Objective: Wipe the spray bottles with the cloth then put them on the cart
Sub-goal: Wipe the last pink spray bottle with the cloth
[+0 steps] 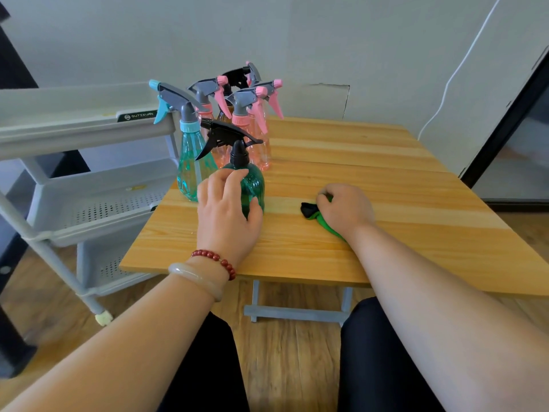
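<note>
Table [386, 179] left edge: left hand [227, 212] grips bottle [253, 185]; right hand [346, 208], cloth [309, 210].

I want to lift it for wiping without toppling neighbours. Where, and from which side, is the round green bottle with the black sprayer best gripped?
Probably round the wide belly of the green bottle, from the near side, as the left hand wraps it: the teal bottle and pink bottles crowd its left and rear, and its black trigger juts left.
</note>
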`<state>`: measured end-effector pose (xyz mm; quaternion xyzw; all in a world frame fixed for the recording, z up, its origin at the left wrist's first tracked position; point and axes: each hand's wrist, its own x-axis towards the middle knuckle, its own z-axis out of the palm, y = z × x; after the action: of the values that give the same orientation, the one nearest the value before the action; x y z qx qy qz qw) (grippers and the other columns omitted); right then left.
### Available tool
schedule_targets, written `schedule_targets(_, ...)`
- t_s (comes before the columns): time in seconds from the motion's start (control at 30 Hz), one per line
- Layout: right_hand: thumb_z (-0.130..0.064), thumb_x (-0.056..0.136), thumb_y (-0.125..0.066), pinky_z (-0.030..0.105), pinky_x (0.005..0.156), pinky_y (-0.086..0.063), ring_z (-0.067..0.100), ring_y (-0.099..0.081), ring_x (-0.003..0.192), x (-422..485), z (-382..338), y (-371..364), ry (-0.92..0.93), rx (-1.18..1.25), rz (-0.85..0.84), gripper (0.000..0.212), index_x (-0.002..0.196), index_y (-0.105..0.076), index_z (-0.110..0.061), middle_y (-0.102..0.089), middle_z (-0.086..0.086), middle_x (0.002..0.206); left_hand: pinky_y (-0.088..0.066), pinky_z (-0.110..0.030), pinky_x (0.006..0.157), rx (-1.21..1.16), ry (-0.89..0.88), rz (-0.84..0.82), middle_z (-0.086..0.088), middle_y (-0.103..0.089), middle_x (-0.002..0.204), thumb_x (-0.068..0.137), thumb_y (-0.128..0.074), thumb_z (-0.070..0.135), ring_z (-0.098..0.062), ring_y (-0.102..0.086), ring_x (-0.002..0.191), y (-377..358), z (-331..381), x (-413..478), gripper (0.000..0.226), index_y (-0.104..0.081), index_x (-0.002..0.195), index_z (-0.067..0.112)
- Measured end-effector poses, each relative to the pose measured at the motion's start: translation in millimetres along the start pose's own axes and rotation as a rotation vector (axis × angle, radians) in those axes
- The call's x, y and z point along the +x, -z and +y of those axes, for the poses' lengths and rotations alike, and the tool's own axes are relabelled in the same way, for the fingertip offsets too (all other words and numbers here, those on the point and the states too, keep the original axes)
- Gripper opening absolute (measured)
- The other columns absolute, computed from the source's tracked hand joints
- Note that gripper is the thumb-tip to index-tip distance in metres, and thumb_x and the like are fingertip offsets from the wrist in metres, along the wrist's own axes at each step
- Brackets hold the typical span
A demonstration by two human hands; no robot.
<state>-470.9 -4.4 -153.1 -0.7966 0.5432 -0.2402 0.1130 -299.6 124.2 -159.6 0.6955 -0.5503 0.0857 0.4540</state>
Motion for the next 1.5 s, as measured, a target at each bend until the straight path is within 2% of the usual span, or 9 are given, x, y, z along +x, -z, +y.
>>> schedule_targets(0.1,-0.028,0.096,-0.047,0.027,0.056,-0.037,0.018,-0.056,0.08,1.7,1.3,-1.6,0.001,-0.005,-0.011,0.024,0.095,-0.069,-0.018,-0.066,-0.001,0.09,-0.031,-0.032,0.102,0.021,-0.125,-0.046,-0.011,-0.054,0.126,0.088,-0.064,0.012,-0.027,-0.041,0.12,-4.6,9.7,1.0,0.044,-0.055,0.132,0.006)
schedule_targets(0.2,-0.027,0.094,-0.05,0.028,0.062,-0.037,0.017,-0.053,0.083,4.3,3.5,-4.2,0.0,-0.003,0.014,0.022,0.092,-0.07,-0.018,-0.064,-0.002,0.092,-0.032,-0.028,0.101,-0.001,-0.168,-0.226,-0.007,-0.054,0.131,0.093,-0.059,0.015,-0.025,-0.045,0.124,-11.0,25.3,3.3,0.039,-0.057,0.131,0.008)
schedule_targets(0.4,-0.029,0.095,-0.057,0.035,0.07,-0.043,0.022,-0.054,0.089,16.3,10.7,-7.9,0.048,0.027,0.036,0.022,0.081,-0.063,-0.013,-0.059,0.003,0.091,-0.033,-0.026,0.104,0.012,-0.083,-0.477,0.001,-0.045,0.142,0.099,-0.05,0.028,-0.021,-0.037,0.133,-33.7,40.5,18.8,0.042,-0.05,0.14,0.017)
schedule_targets(0.53,-0.031,0.097,-0.056,0.032,0.066,-0.033,0.019,-0.049,0.084,31.2,12.7,-9.4,0.057,0.068,0.055,0.022,0.08,-0.057,-0.017,-0.054,-0.001,0.088,-0.036,-0.025,0.095,-0.009,0.019,-0.555,0.001,-0.039,0.148,0.1,-0.049,0.03,-0.019,-0.041,0.131,-52.6,47.4,35.7,0.047,-0.043,0.146,0.019)
schedule_targets(0.67,-0.035,0.098,-0.055,0.031,0.066,-0.032,0.015,-0.048,0.083,55.0,15.9,-15.4,0.042,0.161,0.071,0.023,0.081,-0.057,-0.02,-0.054,-0.003,0.087,-0.039,-0.022,0.089,-0.029,0.085,-0.561,0.003,-0.037,0.148,0.101,-0.048,0.029,-0.017,-0.046,0.124,-74.7,46.6,45.4,0.046,-0.042,0.146,0.018)
schedule_targets(0.9,-0.032,0.098,-0.054,0.034,0.076,-0.041,0.02,-0.053,0.092,106.4,28.8,-21.3,0.087,0.137,0.038,0.021,0.092,-0.065,-0.015,-0.055,0.0,0.093,-0.035,-0.036,0.109,0.059,0.204,-0.602,0.0,-0.034,0.15,0.103,-0.041,0.028,-0.022,-0.03,0.138,-115.9,45.9,76.2,0.046,-0.038,0.148,0.019)
schedule_targets(1.13,-0.031,0.099,-0.052,0.039,0.084,-0.046,0.024,-0.056,0.099,156.3,35.7,-27.2,0.11,0.072,-0.001,0.025,0.099,-0.067,-0.012,-0.061,0.006,0.106,-0.032,-0.035,0.109,0.091,0.246,-0.536,-0.007,-0.043,0.143,0.101,-0.042,0.023,-0.027,-0.037,0.132,-158.4,42.9,112.8,0.043,-0.045,0.143,0.017)
schedule_targets(1.37,-0.031,0.098,-0.052,0.041,0.081,-0.046,0.024,-0.055,0.094,202.6,39.1,-45.0,0.161,0.069,0.014,0.024,0.095,-0.067,-0.013,-0.062,0.005,0.099,-0.031,-0.037,0.11,0.121,0.341,-0.459,-0.007,-0.043,0.143,0.1,-0.041,0.023,-0.027,-0.034,0.134,-187.4,35.0,145.6,0.042,-0.046,0.14,0.016)
schedule_targets(1.5,-0.032,0.097,-0.053,0.042,0.085,-0.047,0.024,-0.056,0.1,222.5,38.1,-52.0,0.162,0.105,0.005,0.023,0.1,-0.069,-0.016,-0.062,0.004,0.104,-0.026,-0.04,0.113,0.128,0.397,-0.403,-0.009,-0.035,0.15,0.099,-0.041,0.021,-0.03,-0.027,0.14,-198.3,28.4,161.3,0.047,-0.038,0.146,0.013)
